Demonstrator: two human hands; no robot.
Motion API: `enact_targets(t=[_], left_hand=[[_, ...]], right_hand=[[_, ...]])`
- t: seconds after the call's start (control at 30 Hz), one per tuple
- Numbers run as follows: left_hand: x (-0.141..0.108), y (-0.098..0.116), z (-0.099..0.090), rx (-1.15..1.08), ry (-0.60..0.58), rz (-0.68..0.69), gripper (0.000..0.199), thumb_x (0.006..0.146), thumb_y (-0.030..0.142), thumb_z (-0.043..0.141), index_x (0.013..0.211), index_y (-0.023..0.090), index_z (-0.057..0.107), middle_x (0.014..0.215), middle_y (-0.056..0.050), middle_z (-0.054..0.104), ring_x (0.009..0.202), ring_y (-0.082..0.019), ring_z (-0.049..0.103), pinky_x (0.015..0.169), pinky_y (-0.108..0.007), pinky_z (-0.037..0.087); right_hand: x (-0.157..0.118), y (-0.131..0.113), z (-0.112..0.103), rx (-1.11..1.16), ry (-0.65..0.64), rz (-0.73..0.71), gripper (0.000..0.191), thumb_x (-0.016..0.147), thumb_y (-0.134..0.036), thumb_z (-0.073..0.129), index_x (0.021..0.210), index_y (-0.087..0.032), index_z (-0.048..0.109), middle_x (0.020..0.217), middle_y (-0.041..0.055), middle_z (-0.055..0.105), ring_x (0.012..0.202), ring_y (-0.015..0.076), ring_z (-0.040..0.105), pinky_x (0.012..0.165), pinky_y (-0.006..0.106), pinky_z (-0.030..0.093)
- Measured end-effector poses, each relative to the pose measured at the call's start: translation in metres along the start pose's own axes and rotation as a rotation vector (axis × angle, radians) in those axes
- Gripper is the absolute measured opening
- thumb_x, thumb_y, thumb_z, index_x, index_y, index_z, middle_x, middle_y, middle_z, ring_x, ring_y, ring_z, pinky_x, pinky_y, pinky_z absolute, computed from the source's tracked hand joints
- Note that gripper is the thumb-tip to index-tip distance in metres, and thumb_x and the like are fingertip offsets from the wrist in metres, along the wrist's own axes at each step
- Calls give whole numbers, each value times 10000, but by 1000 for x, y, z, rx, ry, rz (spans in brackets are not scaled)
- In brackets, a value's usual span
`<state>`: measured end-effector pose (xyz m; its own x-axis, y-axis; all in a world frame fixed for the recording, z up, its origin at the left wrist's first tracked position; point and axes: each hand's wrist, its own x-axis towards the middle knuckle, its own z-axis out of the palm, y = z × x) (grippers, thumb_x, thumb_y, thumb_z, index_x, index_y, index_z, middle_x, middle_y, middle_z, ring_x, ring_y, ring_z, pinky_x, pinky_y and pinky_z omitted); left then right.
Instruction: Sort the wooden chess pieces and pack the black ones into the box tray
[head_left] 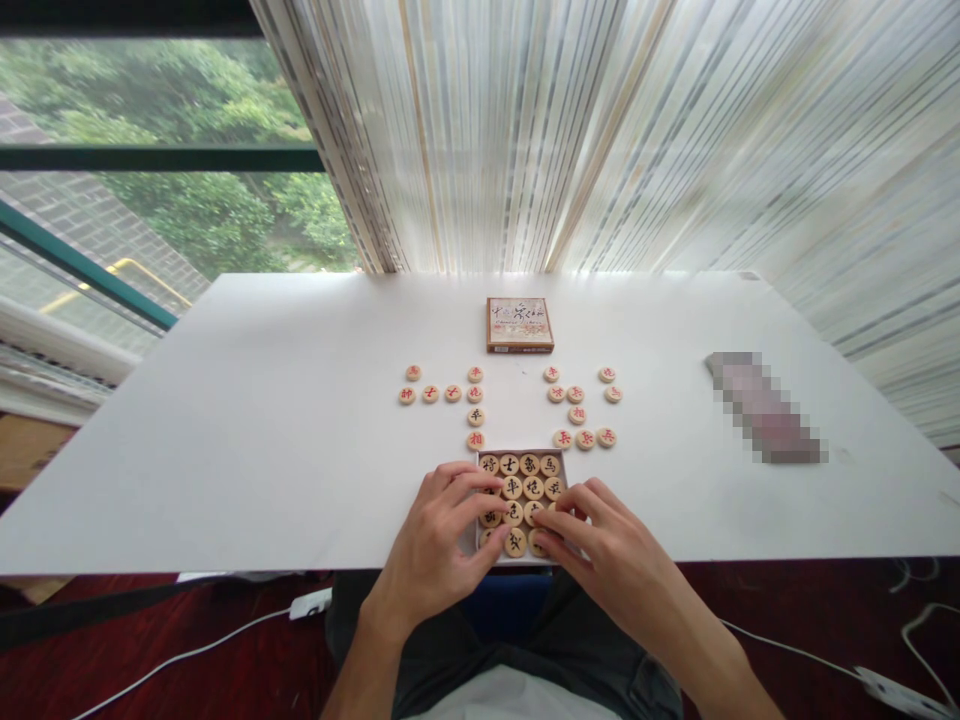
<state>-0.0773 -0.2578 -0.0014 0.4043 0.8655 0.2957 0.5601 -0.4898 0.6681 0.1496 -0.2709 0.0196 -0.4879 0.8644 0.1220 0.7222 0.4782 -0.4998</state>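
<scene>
A shallow white-edged box bottom (567, 470) sits at the table's front edge. Rows of round Chinese chess pieces (533, 488) with black characters fill it. From the left, my left hand (450, 525) reaches over the box, fingers spread and tips resting on pieces. My right hand (604, 530) comes in over the right side, its fingers apart and fingertips touching pieces in the lower right. Both hands hide some pieces along the sides. Beyond the box, red-character pieces (430, 394) lie in two loose groups, with one black-character piece (476, 417) in the left group.
A printed Chinese chess box lid (520, 325) lies farther back on the white table (262, 420). At the right is a pixelated, blurred-out object (765, 408). A striped curtain (510, 130) and a window stand behind the table. White cables run across the floor.
</scene>
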Motion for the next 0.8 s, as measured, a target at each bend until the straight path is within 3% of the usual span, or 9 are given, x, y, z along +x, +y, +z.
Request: enact_targets(t=[0.3, 0.8], left_hand=[[0, 0, -1, -6, -19, -13, 143, 898, 173, 655, 1020, 245, 672, 1178, -43, 670, 1198, -255, 499, 1048, -453, 439], [0, 0, 0, -32, 4, -5, 170, 890, 138, 639, 1021, 239, 675, 1166, -67, 675, 1185, -264, 518, 1032, -464, 458]], right_hand=[[-6, 14, -9, 17, 82, 35, 141, 955, -124, 590, 1041, -211, 661, 913, 62, 601, 865, 233, 539, 768, 391, 511], [-11, 19, -9, 140, 113, 80, 115, 927, -125, 614, 968, -224, 656, 890, 42, 601, 850, 219, 566, 764, 363, 493]])
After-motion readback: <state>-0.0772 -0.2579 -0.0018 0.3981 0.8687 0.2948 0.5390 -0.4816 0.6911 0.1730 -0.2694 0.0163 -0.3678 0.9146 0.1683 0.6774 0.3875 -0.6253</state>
